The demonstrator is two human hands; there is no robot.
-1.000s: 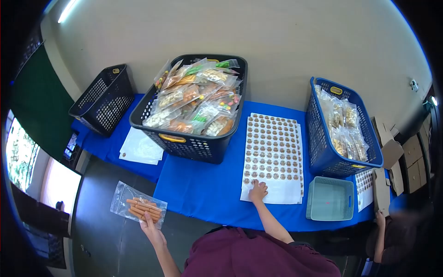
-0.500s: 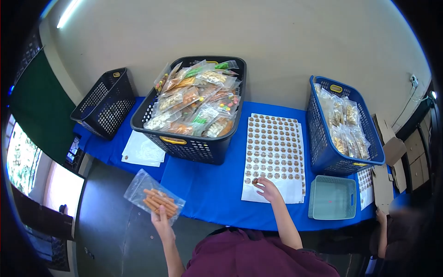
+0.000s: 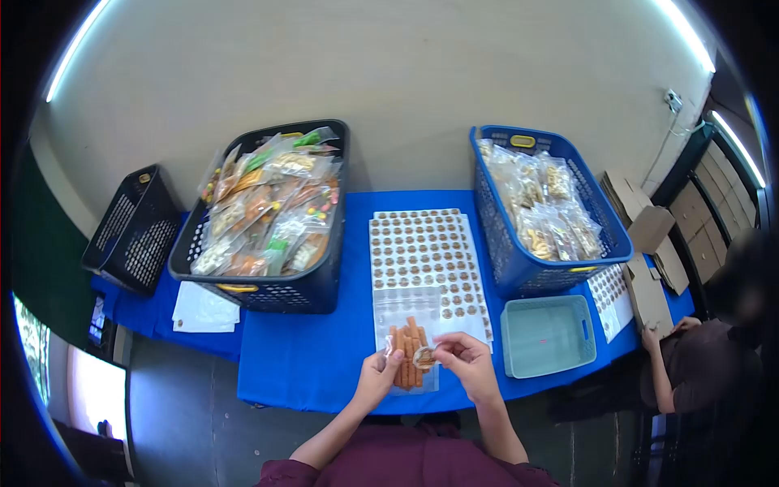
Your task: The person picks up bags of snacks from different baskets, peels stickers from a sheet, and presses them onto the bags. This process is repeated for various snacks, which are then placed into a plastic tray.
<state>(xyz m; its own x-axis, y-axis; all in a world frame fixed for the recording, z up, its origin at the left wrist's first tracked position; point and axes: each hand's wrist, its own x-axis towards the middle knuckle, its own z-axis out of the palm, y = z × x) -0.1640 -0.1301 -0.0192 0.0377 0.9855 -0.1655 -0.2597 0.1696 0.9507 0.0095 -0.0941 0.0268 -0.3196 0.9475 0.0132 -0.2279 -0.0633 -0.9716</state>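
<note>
My left hand [image 3: 378,380] grips the left side of a clear plastic bag [image 3: 388,300] of orange-brown sticks [image 3: 411,327], thumb on its front. Between the thumb and fingers of my right hand [image 3: 468,367] is a round sticker [image 3: 423,357], overlapping the lower right part of the bag. Beneath and beyond the bag, white sheets of round brown stickers [image 3: 418,243] lie stacked on the blue tablecloth [image 3: 300,357]. The bag covers the front left of the top sheet, where part of the backing shows bare.
A black basket [image 3: 304,296] heaped with snack packets stands left, a blue basket [image 3: 519,280] of packets right. Nearby are a green-grey tray [image 3: 544,369], another black basket [image 3: 122,235], white sheets [image 3: 203,308] and more stickers [image 3: 610,296]. At right, a person [image 3: 698,365] handles cardboard [image 3: 645,296].
My left hand has brought the bag rightward from beside the table to over the sticker sheets. My right hand has carried the sticker from the sheet to the bag. The camera view has shifted right.
</note>
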